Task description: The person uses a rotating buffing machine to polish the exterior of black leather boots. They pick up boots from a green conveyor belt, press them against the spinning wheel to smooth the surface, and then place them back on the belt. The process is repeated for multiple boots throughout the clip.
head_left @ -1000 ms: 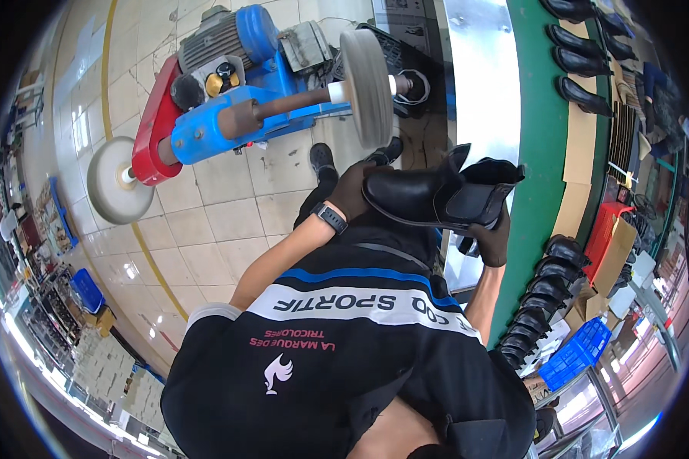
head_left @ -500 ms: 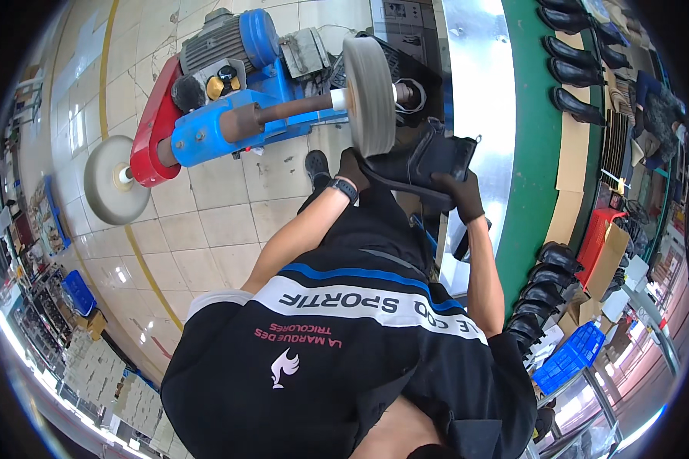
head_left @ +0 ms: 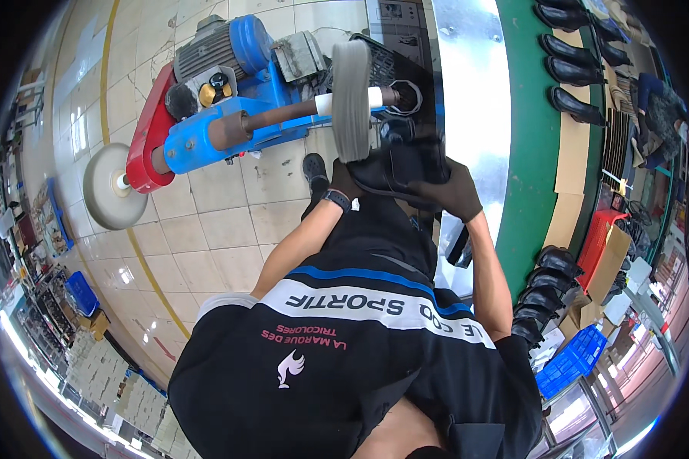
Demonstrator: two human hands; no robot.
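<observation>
A black ankle boot [head_left: 406, 170] lies sideways between my hands, its toe end under the grey buffing wheel [head_left: 351, 103] and appearing to touch the wheel's lower edge. My left hand [head_left: 346, 180], in a dark glove, is closed around the toe end; its fingers are partly hidden. On the other side, my right hand [head_left: 458, 193], gloved as well, grips the boot near the heel and shaft. The wheel sits on the shaft of a blue polishing machine [head_left: 199, 144] with a red belt cover [head_left: 147, 130].
A second, pale wheel [head_left: 115, 187] is at the machine's left end. To the right stand a shiny metal panel [head_left: 475, 99] and a green surface [head_left: 530, 153], with black boots [head_left: 574, 69] along it. Farther back right are a red crate [head_left: 597, 245] and a blue basket [head_left: 574, 359].
The boot has turned and shifted left with both hands, so its sole edge shows less. My right hand's grip has moved along the boot. The whole view has shifted slightly.
</observation>
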